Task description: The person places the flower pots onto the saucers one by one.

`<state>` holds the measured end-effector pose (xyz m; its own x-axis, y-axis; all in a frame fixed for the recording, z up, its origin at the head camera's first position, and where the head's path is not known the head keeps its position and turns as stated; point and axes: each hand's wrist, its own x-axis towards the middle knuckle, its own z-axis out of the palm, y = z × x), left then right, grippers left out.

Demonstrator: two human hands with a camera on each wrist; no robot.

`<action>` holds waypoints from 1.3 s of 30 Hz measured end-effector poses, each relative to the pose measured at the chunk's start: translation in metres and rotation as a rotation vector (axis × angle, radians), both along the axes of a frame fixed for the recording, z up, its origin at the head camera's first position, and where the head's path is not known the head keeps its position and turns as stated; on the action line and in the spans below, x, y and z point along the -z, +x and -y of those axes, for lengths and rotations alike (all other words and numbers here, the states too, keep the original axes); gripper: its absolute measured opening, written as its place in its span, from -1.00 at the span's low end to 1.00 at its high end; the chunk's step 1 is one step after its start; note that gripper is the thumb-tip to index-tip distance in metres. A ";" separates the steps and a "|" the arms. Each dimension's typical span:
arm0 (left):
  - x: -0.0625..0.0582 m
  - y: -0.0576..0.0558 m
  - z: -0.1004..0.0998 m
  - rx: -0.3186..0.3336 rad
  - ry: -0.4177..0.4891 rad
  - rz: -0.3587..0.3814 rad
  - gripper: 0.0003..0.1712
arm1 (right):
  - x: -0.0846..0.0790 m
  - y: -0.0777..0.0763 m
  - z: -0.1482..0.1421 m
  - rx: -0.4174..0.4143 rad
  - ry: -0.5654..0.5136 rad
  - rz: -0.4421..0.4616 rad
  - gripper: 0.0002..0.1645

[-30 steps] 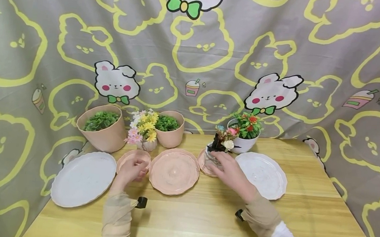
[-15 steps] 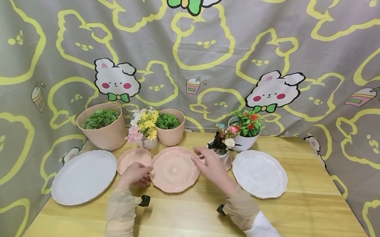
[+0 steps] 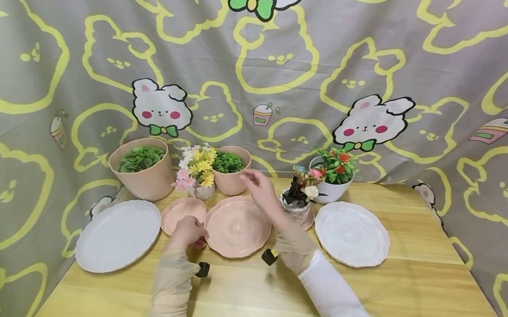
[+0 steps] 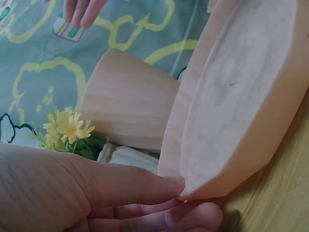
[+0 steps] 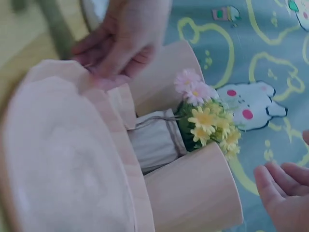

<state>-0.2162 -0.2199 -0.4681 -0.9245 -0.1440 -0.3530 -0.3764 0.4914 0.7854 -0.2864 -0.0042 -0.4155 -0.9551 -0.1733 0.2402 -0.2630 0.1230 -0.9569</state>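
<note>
My left hand point(image 3: 189, 233) pinches the near-left rim of the larger pink plant saucer point(image 3: 237, 232) between thumb and fingers; the left wrist view shows the thumb point(image 4: 154, 188) on that rim. To its left lies a smaller pink saucer point(image 3: 182, 211), partly behind the hand. My right hand point(image 3: 262, 194) hangs over the far side of the larger saucer, close to the smaller pink pot point(image 3: 230, 182) with green leaves. Its fingers point(image 5: 289, 176) are loosely extended and hold nothing. Beside that pot stands a small pale pot point(image 3: 202, 191) of yellow and pink flowers.
A large pink pot point(image 3: 149, 180) stands at the back left, with a white oval tray point(image 3: 118, 237) before it. On the right are a marbled pot point(image 3: 294, 212) on a pink saucer, a white pot point(image 3: 332, 192) and a white saucer point(image 3: 351, 236). A patterned curtain point(image 3: 278, 76) hangs behind.
My right hand has left the marbled pot and moved left to near the smaller pink pot. The left hand has shifted from over the small saucer to the larger saucer's rim.
</note>
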 end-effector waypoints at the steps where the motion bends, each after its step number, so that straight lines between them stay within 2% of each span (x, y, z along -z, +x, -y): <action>1: 0.000 0.000 0.000 -0.003 -0.002 0.000 -0.89 | 0.000 -0.005 0.002 0.020 -0.035 0.007 -0.57; 4: 0.000 0.000 -0.002 -0.016 -0.003 0.006 -0.89 | -0.001 -0.021 0.005 0.076 -0.116 0.019 -0.56; 9: -0.002 0.000 -0.003 -0.020 0.001 0.002 -0.90 | -0.001 -0.045 0.008 0.162 -0.188 0.035 -0.54; 14: 0.000 -0.001 -0.005 -0.020 0.010 0.000 -0.89 | 0.004 -0.064 0.010 0.262 -0.153 0.035 -0.55; 19: 0.000 -0.001 -0.004 -0.022 0.007 0.008 -0.88 | 0.011 -0.080 0.015 0.321 -0.101 0.063 -0.54; 30: -0.001 0.000 -0.004 -0.032 -0.002 0.023 -0.88 | 0.026 -0.103 0.024 0.362 0.032 0.115 -0.51; 34: -0.002 0.001 -0.006 -0.020 -0.003 0.024 -0.90 | 0.033 -0.106 0.024 0.379 0.026 0.131 -0.53; 39: -0.002 0.000 -0.005 -0.028 -0.018 0.020 -0.87 | 0.035 -0.106 0.027 0.340 0.026 0.145 -0.55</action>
<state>-0.2165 -0.2146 -0.4663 -0.9127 -0.1757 -0.3688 -0.4058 0.4942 0.7688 -0.3923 -0.0315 -0.4505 -0.9830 0.1552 0.0976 -0.0647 0.2048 -0.9767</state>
